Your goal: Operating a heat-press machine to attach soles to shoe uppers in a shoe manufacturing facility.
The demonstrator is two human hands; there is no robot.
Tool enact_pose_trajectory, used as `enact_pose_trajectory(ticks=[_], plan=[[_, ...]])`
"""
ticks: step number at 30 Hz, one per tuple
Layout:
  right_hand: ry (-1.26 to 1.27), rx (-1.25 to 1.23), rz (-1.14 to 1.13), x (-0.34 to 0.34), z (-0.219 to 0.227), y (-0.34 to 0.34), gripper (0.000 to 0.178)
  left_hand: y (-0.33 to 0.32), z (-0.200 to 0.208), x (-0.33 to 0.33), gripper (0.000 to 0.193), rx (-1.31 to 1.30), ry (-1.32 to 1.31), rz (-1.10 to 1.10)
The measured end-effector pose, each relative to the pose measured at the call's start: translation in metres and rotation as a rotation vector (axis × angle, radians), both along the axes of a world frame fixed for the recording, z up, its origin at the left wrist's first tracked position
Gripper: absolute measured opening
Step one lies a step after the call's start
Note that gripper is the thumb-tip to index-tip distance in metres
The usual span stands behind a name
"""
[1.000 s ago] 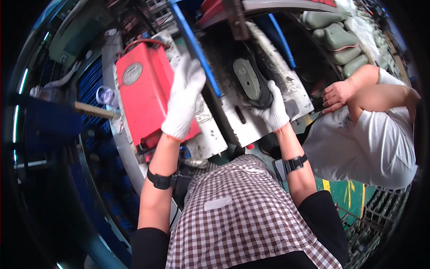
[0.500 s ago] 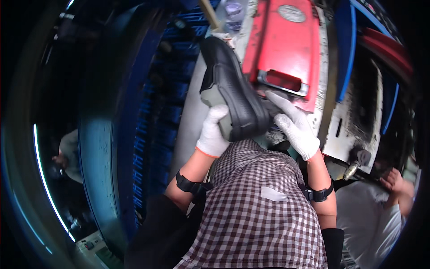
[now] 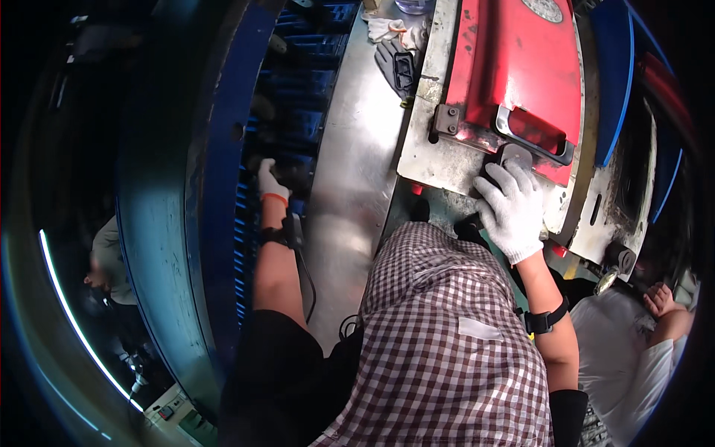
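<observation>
My right hand (image 3: 512, 208), in a white knit glove, has its fingers curled on a dark rounded handle (image 3: 514, 155) at the front of a red machine lid (image 3: 532, 82). Out to the left, my left hand (image 3: 271, 180), gloved in white with an orange cuff, reaches over a dark rack with blue slats (image 3: 298, 89). Its fingers are small and partly lost in shadow, so I cannot make out whether they hold anything. Dark shapes lie beside that hand, too dim to name. The red lid carries a metal-edged grip (image 3: 532, 135) just beyond my right fingers.
Between the rack and the machine runs a bare metal table (image 3: 354, 164). White gloves (image 3: 387, 30) and a dark grey glove (image 3: 395, 67) lie at its far end. A co-worker's hand (image 3: 663, 299) shows at the right, near a second machine (image 3: 614, 201).
The black boot with grey lining that my left hand held is no longer plainly visible. My left hand has swung left over the rack. My right hand has settled on the handle.
</observation>
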State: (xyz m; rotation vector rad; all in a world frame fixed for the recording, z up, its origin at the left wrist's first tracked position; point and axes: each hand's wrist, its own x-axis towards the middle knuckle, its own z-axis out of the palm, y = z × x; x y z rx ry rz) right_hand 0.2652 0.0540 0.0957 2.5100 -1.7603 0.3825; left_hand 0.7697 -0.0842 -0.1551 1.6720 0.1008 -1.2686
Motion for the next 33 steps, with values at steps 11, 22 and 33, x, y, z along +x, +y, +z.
enact_pose_trajectory(ticks=[11, 22, 33], plan=[[0.013, 0.054, -0.052, -0.014, 0.003, -0.006, 0.049, -0.058, -0.047, 0.01, 0.082, 0.088, -0.974, -0.392], [-0.389, -0.074, -0.314, -0.045, -0.013, 0.026, 0.038, 0.011, 0.126, -0.24, 0.065, -0.884, -0.904, -0.648], [-0.467, 0.473, -0.522, -0.083, -0.016, 0.04, 0.064, 0.001, 0.261, -0.449, 0.028, -1.367, -1.259, -1.673]])
